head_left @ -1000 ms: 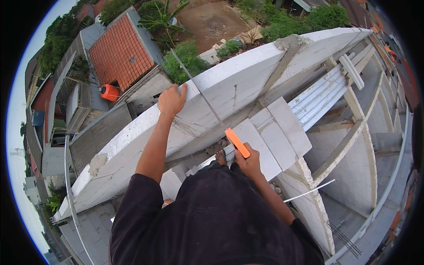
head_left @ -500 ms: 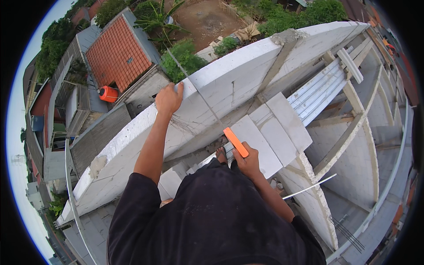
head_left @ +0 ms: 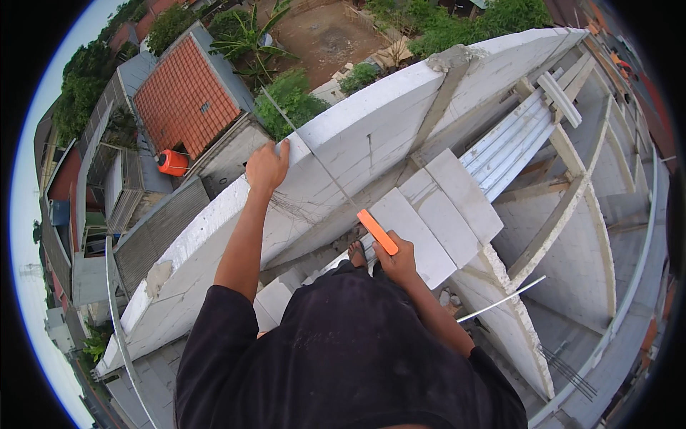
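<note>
Head view looks straight down from high on a building site, and the left hand (head_left: pixel 266 168) is up on the top edge of a white block wall (head_left: pixel 371 136), fingers curled over the far side, thumb on the near face, the arm stretched well out from a black sleeve. A thin string line (head_left: pixel 314 159) runs taut across the wall face, passing just beside that hand and slanting down toward the right hand. The right hand (head_left: pixel 397 261) sits lower and closer to the body, fist wrapped firmly round the lower end of an orange flat tool (head_left: pixel 377 231); the orange bar sticks up and to the left out of the fist, over a pale block (head_left: pixel 436 214) lying below. Whether the string touches the orange tool, I cannot tell. A bare foot in a sandal (head_left: pixel 357 254) shows just left of the right hand, on a ledge. Right of the wall lie corrugated metal sheets (head_left: pixel 511 146) and concrete beams (head_left: pixel 557 207), with a thin white rod (head_left: pixel 500 299) angling out near the elbow. Far below on the left, a red tiled roof (head_left: pixel 186 96), an orange water tank (head_left: pixel 171 162) and green trees (head_left: pixel 289 100).
</note>
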Action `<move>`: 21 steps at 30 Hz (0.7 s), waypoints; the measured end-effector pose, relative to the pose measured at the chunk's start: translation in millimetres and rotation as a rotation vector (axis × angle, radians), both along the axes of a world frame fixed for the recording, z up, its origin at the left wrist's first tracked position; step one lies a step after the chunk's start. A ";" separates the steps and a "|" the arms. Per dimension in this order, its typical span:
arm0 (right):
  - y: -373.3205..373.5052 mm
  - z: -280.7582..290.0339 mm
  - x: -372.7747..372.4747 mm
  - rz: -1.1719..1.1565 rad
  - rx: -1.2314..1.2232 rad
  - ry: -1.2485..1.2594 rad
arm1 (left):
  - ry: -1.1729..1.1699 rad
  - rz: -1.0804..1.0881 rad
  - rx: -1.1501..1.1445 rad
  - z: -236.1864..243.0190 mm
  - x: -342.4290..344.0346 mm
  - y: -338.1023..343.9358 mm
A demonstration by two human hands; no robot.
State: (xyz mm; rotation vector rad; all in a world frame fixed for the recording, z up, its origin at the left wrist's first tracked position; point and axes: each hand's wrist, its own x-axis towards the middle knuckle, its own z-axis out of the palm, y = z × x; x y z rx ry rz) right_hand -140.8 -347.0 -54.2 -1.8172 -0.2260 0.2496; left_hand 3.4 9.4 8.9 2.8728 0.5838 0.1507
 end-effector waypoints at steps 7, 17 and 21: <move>-0.2 10.9 -7.6 -0.045 0.029 -0.010 | -0.018 -0.004 0.005 -5.4 4.3 -2.7; -39.3 -11.4 -21.6 -0.012 -0.119 -0.049 | -0.039 -0.023 -0.016 0.9 1.8 -3.1; -30.1 -5.1 -24.9 -0.073 -0.045 -0.001 | -0.008 -0.018 0.009 -4.7 4.8 -4.5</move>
